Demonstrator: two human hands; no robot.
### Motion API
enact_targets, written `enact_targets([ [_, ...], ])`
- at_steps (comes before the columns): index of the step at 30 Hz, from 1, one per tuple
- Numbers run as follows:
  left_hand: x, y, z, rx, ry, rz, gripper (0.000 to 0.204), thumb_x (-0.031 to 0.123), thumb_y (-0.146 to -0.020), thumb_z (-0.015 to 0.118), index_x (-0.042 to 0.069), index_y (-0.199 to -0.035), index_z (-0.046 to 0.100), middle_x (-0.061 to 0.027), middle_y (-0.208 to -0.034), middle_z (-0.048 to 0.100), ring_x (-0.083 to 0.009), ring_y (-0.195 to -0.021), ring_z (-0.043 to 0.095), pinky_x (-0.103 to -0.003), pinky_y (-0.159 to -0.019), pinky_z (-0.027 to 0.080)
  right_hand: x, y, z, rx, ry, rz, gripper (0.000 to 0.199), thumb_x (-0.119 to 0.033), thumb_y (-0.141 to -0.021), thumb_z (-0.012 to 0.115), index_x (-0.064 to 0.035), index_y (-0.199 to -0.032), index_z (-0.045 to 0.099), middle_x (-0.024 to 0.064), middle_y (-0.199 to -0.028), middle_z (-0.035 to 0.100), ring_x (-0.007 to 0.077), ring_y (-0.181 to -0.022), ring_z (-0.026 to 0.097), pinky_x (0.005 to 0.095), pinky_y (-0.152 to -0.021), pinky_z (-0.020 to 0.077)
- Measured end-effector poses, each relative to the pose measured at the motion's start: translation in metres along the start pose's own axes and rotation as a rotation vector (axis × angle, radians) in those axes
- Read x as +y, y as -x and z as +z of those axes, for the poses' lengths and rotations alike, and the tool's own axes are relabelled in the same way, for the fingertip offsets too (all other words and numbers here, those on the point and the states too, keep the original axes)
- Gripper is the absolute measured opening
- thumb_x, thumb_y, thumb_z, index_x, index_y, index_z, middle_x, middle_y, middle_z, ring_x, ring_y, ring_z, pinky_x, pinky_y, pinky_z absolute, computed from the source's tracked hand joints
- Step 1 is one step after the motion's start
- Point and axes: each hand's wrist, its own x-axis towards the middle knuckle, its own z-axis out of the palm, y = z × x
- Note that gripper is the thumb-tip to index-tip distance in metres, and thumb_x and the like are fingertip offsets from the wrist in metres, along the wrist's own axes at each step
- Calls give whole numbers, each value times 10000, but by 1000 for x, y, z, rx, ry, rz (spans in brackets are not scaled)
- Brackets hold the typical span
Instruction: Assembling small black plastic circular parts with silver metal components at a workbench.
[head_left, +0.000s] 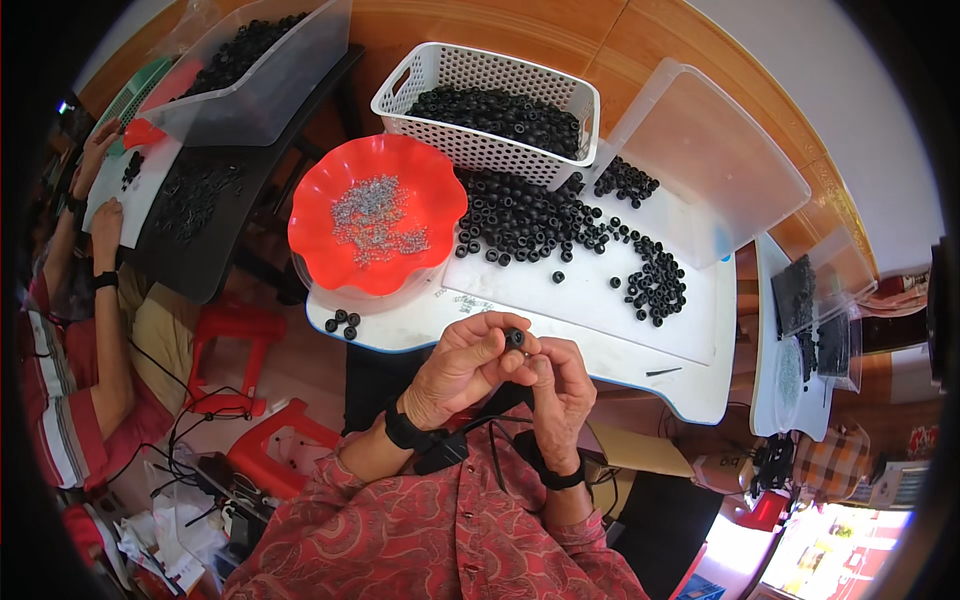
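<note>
My left hand [462, 365] and my right hand [562, 385] meet in front of my chest, just below the white table's [640, 345] near edge. Together they pinch one small black ring [515, 338] between the fingertips. Both wrists wear black bands with a cable. A heap of the same black rings [530, 222] lies on the white board [580, 295] above my hands, with another cluster [658, 285] to the right. A red wavy-rimmed bowl [400, 160] holds small grey metal pieces [375, 220]. Several finished black rings [343, 322] sit at the table's left edge.
A white perforated basket [480, 75] full of black rings stands behind the heap. A clear plastic bin [710, 160] leans at the right. At the left a second person's hands [100, 215] work at a dark table with another clear bin [270, 70]. Red stools [235, 330] stand below.
</note>
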Motion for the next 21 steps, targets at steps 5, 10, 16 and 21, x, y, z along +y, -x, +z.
enact_targets([
  [5,2,2,2,22,-55,-20,382,180,-938,636,-73,-1209,545,-186,-1034,632,-129,-750,603,-332,-778,605,-2,-2,1,-19,-18,-58,205,-52,-944,591,40,-1127,594,92,-1077,573,143,-969,582,261,-840,483],
  [10,-1,2,4,53,-131,-25,339,138,-937,634,-75,-1191,564,-162,-1005,629,-164,-790,647,-304,-749,582,-6,-7,11,-67,-168,-40,505,-171,-900,667,43,-1315,473,147,-1218,572,185,-1036,584,308,-904,480],
  [16,-10,2,-2,82,-213,32,285,81,-925,621,-77,-1159,583,-134,-1002,618,-184,-824,656,-296,-768,582,2,-11,19,-127,14,112,537,-187,-892,688,46,-1323,467,158,-1197,617,169,-1000,594,296,-879,490],
  [21,-11,-1,-3,79,-226,76,276,65,-921,620,-75,-1156,584,-137,-1003,635,-203,-843,670,-308,-788,587,9,-11,19,-129,-14,150,528,-170,-897,680,43,-1329,464,161,-1230,601,178,-1024,593,305,-879,499],
])
